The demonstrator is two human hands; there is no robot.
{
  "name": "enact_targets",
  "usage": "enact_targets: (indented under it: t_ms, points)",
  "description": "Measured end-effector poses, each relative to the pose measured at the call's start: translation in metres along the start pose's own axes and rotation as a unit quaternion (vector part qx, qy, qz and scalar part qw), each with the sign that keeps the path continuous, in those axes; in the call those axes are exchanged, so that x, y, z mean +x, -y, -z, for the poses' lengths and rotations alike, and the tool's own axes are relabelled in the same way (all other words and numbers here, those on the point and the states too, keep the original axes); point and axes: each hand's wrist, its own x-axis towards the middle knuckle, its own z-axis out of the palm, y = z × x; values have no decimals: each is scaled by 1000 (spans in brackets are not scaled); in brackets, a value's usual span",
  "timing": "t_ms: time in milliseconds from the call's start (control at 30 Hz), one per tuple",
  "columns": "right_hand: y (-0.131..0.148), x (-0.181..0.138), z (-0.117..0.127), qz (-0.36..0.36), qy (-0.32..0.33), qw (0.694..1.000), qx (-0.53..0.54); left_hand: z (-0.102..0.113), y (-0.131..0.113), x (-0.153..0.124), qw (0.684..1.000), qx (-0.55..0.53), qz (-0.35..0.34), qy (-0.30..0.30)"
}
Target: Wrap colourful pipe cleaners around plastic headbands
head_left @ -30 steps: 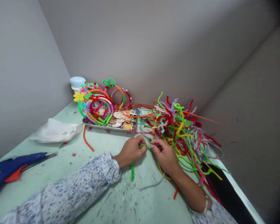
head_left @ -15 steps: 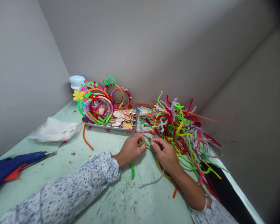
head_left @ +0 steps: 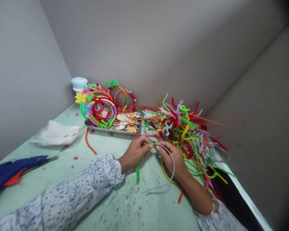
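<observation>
**Pinch close, bend small, mind the loose end**

The grey strand (head_left: 174, 165) is the piece to watch. It starts at the fingertips, arcs across the right hand (head_left: 174, 158) and droops toward the near part of the worktop (head_left: 125, 205). The left hand (head_left: 136, 150) grips its far end between thumb and forefinger; the right hand pinches it just beside, with the other fingers curled in. A little green shows at the left fingertips, though what exactly is gripped there is too small to tell.

For good control, the left pinch should act as the anchor while the right does the guiding, with little strand between them: a short span is less likely to buckle or spring away. Small, even bends should serve better than one hard twist. The long arc deserves slack, since a snag would tug at the fingertips.

The likeliest snags are near: the yellow loop (head_left: 164, 171) under the right hand, and the tangled pile (head_left: 188, 134) toward the worktop's right edge. The green stub (head_left: 137, 173), poking out from below the left hand, could also catch. Resting both wrists on the worktop should steady the fine work.
</observation>
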Motion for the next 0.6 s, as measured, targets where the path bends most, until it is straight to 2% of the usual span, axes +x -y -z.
enact_targets:
  t_ms: [67,133,400,600]
  points:
    - [2,-2,-1,49,8,997,-56,-1,2,0,1000,-2,1,14]
    - [1,-4,-2,60,13,995,-77,-1,4,0,1000,4,-1,27]
    - [-7,-3,-3,41,44,998,-29,-1,-3,-2,998,24,-8,65]
    - [-2,-4,-2,23,11,998,-64,-2,0,-2,998,15,-7,62]
